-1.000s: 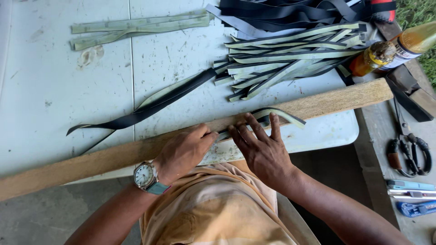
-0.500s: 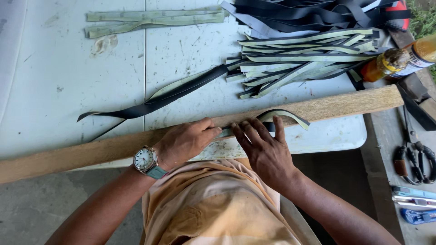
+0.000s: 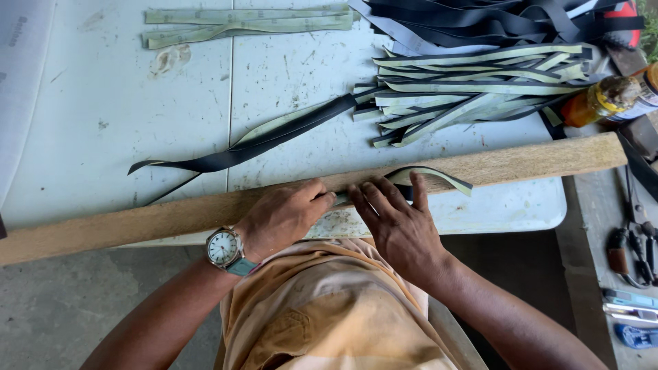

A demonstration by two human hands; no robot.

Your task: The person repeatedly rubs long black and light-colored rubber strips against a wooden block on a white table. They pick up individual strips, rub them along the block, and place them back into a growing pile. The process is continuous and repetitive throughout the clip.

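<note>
A scuffed white bench (image 3: 103, 116) is seen, joined down its middle. A long wooden plank (image 3: 521, 161) is laid along its near edge. Pale green strips (image 3: 247, 20) are laid at the far side, a heap of green-and-black strips (image 3: 473, 89) at the right, and one long black strip (image 3: 274, 137) across the middle.

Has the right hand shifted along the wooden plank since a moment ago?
No. The right hand still presses the strip against the wooden plank at the same spot, just beside the left hand; only the camera view shifted.
</note>
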